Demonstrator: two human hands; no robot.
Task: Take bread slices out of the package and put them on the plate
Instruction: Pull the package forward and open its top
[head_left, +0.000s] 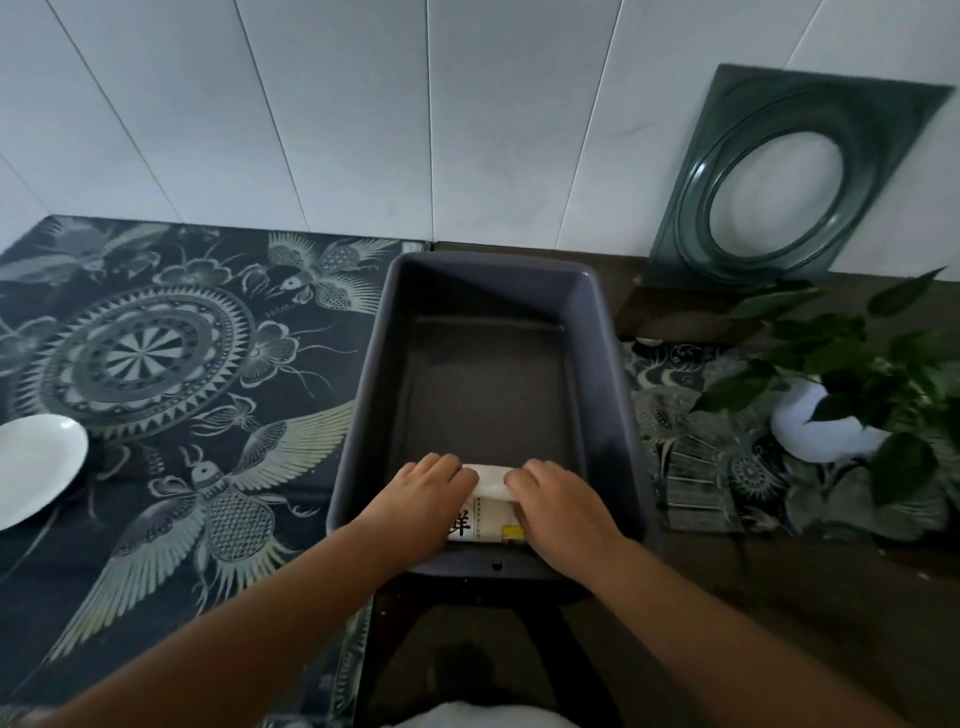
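Both hands — left hand, right hand — curl closed on the bread package at the near end of the grey bin. Plate sits well apart, far left. Risk: squeezing could crush slices — or tear the wrapper.

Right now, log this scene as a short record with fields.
package: white bread package at the near end of the grey bin
left hand: on the package's left side
right hand: on the package's right side
plate: white, bare, far left on the patterned cloth
bread on plate: none
right of bin: potted plant
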